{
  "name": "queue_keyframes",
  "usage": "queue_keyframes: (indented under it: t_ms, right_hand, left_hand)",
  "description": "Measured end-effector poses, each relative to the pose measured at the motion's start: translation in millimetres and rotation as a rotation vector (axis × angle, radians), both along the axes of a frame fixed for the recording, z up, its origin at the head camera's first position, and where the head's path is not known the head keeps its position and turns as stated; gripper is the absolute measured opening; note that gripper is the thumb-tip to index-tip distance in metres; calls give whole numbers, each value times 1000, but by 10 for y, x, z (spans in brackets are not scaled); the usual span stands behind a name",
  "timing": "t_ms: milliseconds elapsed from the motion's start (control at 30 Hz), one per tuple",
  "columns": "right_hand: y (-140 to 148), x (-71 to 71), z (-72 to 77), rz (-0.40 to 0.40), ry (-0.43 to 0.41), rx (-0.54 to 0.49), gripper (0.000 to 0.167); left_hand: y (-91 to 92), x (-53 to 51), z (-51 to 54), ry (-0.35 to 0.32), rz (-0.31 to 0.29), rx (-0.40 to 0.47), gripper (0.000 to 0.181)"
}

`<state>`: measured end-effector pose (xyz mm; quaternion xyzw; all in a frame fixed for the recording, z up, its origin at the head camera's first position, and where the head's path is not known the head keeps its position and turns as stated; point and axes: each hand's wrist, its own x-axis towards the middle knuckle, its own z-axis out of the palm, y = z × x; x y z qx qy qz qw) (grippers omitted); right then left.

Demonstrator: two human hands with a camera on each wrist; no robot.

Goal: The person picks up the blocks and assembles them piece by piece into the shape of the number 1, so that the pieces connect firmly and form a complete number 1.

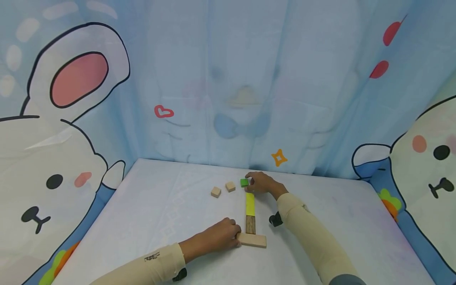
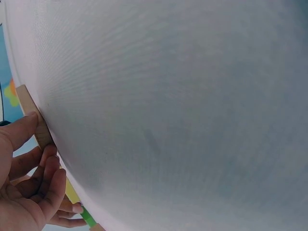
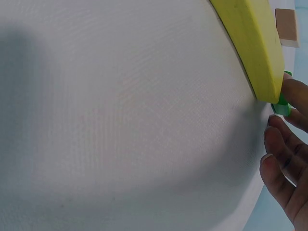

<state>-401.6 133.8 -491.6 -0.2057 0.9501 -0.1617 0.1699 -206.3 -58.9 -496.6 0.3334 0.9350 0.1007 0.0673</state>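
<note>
In the head view, my left hand [image 1: 222, 235] grips the left end of a plain wooden block [image 1: 253, 240], its thumb and finger on either side of it in the left wrist view. A brown wood-grain block [image 1: 250, 225] stands end-on to that block, and a yellow block [image 1: 250, 204] continues the line away from me. At the far end, my right hand [image 1: 261, 183] pinches a small green block [image 1: 244, 182]. In the right wrist view the green block [image 3: 281, 109] is beside the yellow block's [image 3: 257, 53] tip, partly hidden by fingers.
Two small plain wooden cubes, one nearer [image 1: 215, 192] and one farther [image 1: 230, 186], lie left of the green block. A light blue printed curtain [image 1: 228, 79] hangs behind the white table [image 1: 171, 206]. Black wrist devices show at both sleeves.
</note>
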Motion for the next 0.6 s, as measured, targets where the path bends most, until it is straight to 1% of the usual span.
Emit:
queue_keyframes:
  t_ms: [200, 367, 600]
  right_hand:
    - [-30, -4, -24, 1, 7, 4, 52]
    - [-37, 6, -34, -19, 9, -13, 48]
    - [-30, 30, -13, -13, 29, -26, 42]
  left_hand:
    - [-5, 0, -30, 14, -4, 19, 28]
    - [-4, 7, -26, 12, -3, 27, 28]
    - [-9, -9, -34, 15, -9, 28, 28]
